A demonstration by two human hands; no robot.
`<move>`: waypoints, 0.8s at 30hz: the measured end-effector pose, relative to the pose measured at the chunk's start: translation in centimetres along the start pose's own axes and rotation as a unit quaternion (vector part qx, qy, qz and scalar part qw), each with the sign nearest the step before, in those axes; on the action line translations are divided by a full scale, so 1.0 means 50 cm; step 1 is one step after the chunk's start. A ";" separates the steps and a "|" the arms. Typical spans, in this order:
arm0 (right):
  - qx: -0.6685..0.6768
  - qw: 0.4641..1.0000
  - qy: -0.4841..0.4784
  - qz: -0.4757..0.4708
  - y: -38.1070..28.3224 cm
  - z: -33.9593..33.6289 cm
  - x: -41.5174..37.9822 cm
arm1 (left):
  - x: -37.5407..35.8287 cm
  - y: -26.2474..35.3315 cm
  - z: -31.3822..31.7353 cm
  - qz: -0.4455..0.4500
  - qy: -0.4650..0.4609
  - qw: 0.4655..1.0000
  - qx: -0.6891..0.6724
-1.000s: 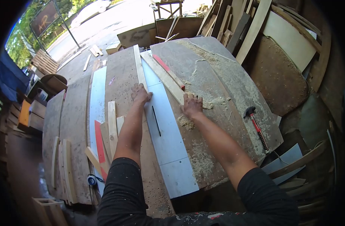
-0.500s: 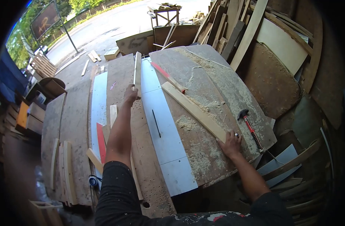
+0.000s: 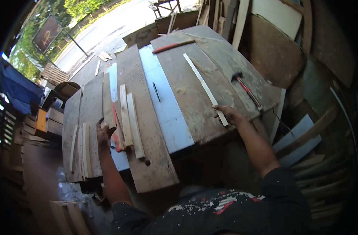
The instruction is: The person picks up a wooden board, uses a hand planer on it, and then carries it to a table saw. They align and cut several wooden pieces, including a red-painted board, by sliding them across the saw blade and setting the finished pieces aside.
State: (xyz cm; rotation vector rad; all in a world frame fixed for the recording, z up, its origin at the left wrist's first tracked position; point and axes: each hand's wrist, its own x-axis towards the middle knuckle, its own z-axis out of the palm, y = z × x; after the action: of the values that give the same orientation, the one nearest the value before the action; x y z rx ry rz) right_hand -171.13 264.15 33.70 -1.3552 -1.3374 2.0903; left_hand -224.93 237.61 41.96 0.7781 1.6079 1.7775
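My right hand (image 3: 229, 114) grips the near end of a long pale wood strip (image 3: 204, 87), which stands narrow edge up over the sawdust-marked board. To the left, my left hand (image 3: 103, 135) has its fingers bent around what looks like a short piece of wood (image 3: 109, 127); its full shape is partly hidden. Just right of that hand lie a red-painted strip (image 3: 115, 121) and two pale wood strips (image 3: 125, 113), side by side on the worktop. A thin dark pointed tool (image 3: 156, 92) rests on the light-blue panel (image 3: 173, 123).
A red-handled claw hammer (image 3: 247, 91) lies on the right of the worktop (image 3: 155, 172). Another red strip (image 3: 173, 46) lies at the far end. Several strips (image 3: 85, 150) rest at the left. Offcuts and sheets (image 3: 300, 145) lean at the right.
My left hand has let go of the long strip at the far side and come back to the near left. The strip in my right hand has turned onto its edge. My view has shifted.
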 end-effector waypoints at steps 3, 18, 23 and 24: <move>0.028 0.999 -0.025 -0.005 0.075 -0.009 -0.104 | -0.087 -0.036 -0.046 -0.042 0.022 0.998 0.037; -0.264 0.908 0.259 -0.197 0.409 0.027 -0.419 | -0.340 -0.129 0.319 0.247 -0.066 0.841 0.476; -0.237 0.921 0.230 -0.205 0.501 0.136 -0.475 | -0.411 -0.183 0.525 0.263 -0.208 0.769 0.544; -0.244 0.923 0.230 -0.190 0.505 0.168 -0.487 | -0.418 -0.193 0.536 0.265 -0.220 0.748 0.567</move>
State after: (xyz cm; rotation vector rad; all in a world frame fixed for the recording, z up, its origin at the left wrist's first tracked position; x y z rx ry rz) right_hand -160.53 230.35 26.96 -1.4894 -1.7829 1.1310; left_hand -190.50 239.31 34.26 2.1805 2.1441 0.5417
